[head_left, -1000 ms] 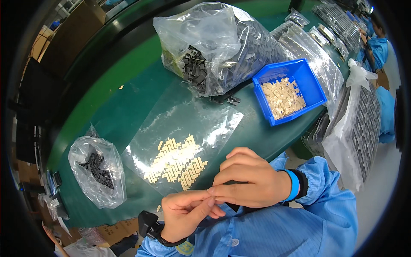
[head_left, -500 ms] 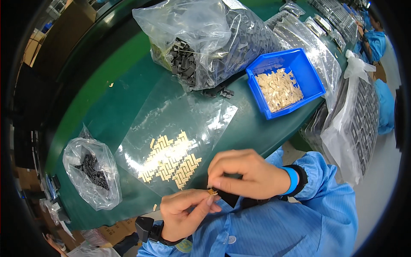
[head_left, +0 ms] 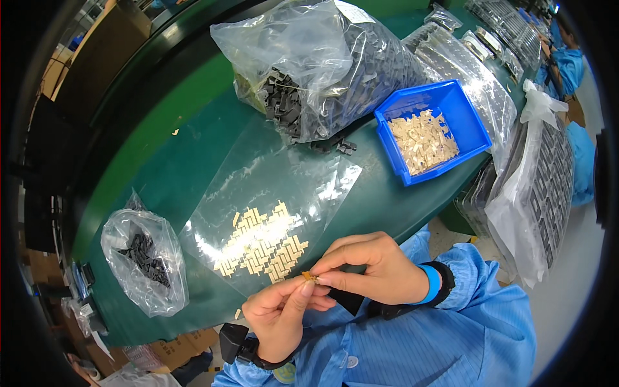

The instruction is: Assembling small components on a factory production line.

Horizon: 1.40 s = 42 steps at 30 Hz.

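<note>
My left hand (head_left: 278, 316) pinches a small amber-coloured piece (head_left: 309, 276) between thumb and forefinger. From the right, the thumb and forefinger of my right hand (head_left: 369, 267) close on the same piece, whose details are too small to make out. Just beyond my hands, rows of flat, pale L-shaped pieces (head_left: 261, 244) lie on a clear plastic sheet (head_left: 219, 184). Many similar loose pale pieces (head_left: 422, 143) fill part of a blue bin (head_left: 474, 126) at the right.
A large clear bag (head_left: 290, 48) full of small black parts (head_left: 282, 100) stands at the back, with a few spilled before it. Another clear bag (head_left: 174, 277) with black parts (head_left: 147, 258) sits at the left. Bagged trays (head_left: 541, 193) stand on the right; a co-worker's blue sleeve (head_left: 569, 64) shows beyond.
My hands have shifted slightly up and left in the picture, still together at the small piece. The dark part seen at my right fingertips before no longer shows clearly. The whole view has moved a little.
</note>
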{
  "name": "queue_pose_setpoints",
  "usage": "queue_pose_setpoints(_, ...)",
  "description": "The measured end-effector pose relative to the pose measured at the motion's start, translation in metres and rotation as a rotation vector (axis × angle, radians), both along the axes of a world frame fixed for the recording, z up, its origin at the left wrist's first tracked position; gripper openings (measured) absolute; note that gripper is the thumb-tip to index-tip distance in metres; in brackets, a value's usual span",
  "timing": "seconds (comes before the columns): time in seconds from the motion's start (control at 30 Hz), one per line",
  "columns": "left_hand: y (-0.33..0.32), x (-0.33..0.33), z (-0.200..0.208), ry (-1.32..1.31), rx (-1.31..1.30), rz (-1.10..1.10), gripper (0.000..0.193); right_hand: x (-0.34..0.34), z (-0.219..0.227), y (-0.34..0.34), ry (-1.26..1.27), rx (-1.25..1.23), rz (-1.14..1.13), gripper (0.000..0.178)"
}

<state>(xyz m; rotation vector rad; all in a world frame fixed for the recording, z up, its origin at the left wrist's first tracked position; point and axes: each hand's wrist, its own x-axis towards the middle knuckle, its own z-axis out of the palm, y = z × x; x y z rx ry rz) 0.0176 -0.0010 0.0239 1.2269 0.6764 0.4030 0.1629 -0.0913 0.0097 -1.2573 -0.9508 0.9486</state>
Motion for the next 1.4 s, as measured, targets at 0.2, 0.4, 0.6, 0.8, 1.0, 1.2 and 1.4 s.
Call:
queue_pose_setpoints(0.2, 0.000, 0.000, -0.001, -0.020, -0.012, 0.035, 0.017, -0.003, 0.004, -0.002, -0.078, 0.004, -0.026, 0.013)
queue_pose_setpoints(0.4, 0.001, -0.002, -0.002, -0.037, 0.003, -0.033, 0.017, 0.000, 0.007, -0.002, -0.163, 0.009, -0.040, 0.010)
queue_pose_setpoints(0.6, 0.006, 0.001, 0.001, -0.073, 0.132, 0.027, 0.014, 0.004, 0.011, 0.000, -0.151, -0.038, 0.071, 0.009)
queue_pose_setpoints(0.8, 0.008, 0.001, -0.011, -0.078, 0.357, 0.157, 0.012, 0.000, 0.000, 0.005, -0.025, -0.015, 0.059, 0.011)
queue_pose_setpoints(1.0, 0.005, 0.004, -0.013, -0.129, 0.605, 0.135, 0.012, -0.008, -0.001, 0.007, 0.232, -0.058, 0.027, 0.013)
queue_pose_setpoints(1.2, 0.004, 0.004, -0.014, -0.148, 0.575, 0.132, 0.013, -0.009, -0.001, 0.007, 0.160, -0.052, 0.001, 0.014)
queue_pose_setpoints(1.4, 0.003, 0.002, -0.015, -0.126, 0.355, 0.123, 0.014, -0.011, 0.001, 0.007, 0.097, -0.043, -0.045, 0.014)
